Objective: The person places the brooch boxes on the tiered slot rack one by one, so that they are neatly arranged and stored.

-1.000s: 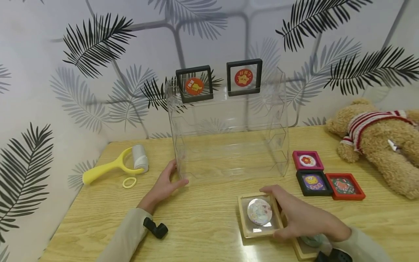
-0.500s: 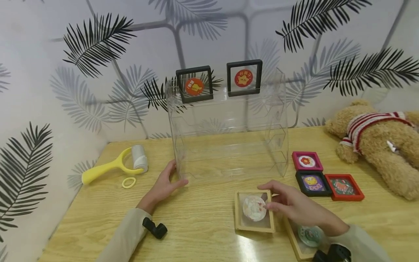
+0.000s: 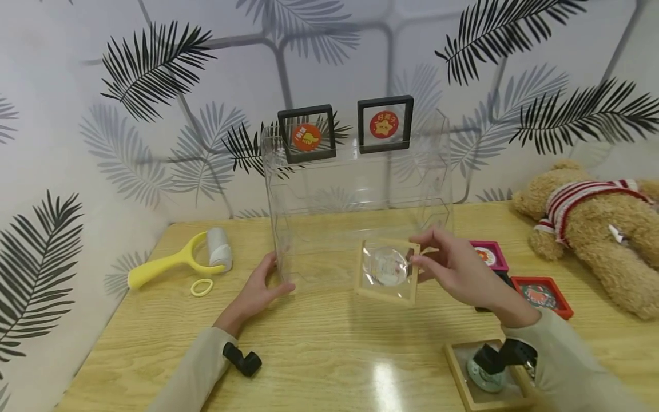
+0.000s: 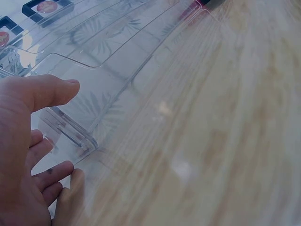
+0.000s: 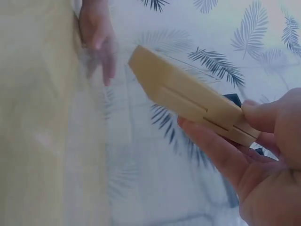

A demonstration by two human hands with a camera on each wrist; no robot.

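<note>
One square wooden frame (image 3: 387, 270) (glossy film) pinched; clear acrylic rack (image 3: 360, 212) steadied.

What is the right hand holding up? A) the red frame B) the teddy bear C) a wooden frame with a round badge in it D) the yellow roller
C: the right hand pinches the wooden frame above the table, by the clear shelf.

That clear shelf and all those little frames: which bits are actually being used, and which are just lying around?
In use: clear shelf, steadied by the left hand; wooden frame, held by the right hand.

Lying about: teddy bear, yellow roller, rubber band.
</note>
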